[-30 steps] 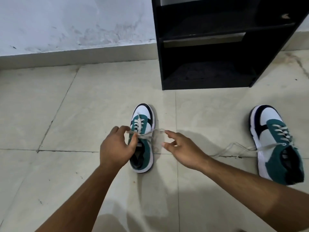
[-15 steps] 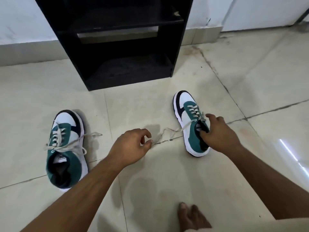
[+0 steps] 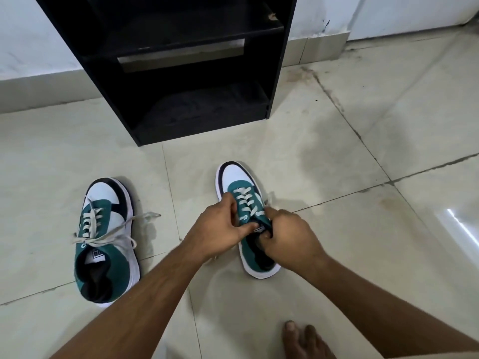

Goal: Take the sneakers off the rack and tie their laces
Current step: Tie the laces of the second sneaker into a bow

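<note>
Beside the tied sneaker [image 3: 106, 239], both hands [image 3: 223, 226] [image 3: 290, 237] pinch the right sneaker [image 3: 248, 218] laces.

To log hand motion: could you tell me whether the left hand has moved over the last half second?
Yes. The left hand moved right, onto the right sneaker.

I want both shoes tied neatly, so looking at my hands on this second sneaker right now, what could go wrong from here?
1. Both hands, left hand and right hand, crowd the tongue of the right sneaker, hiding the lace ends; one could slip free unnoticed.
2. The left sneaker has long lace ends trailing on the floor; your left forearm or bare foot could snag them and loosen that tie.
</note>
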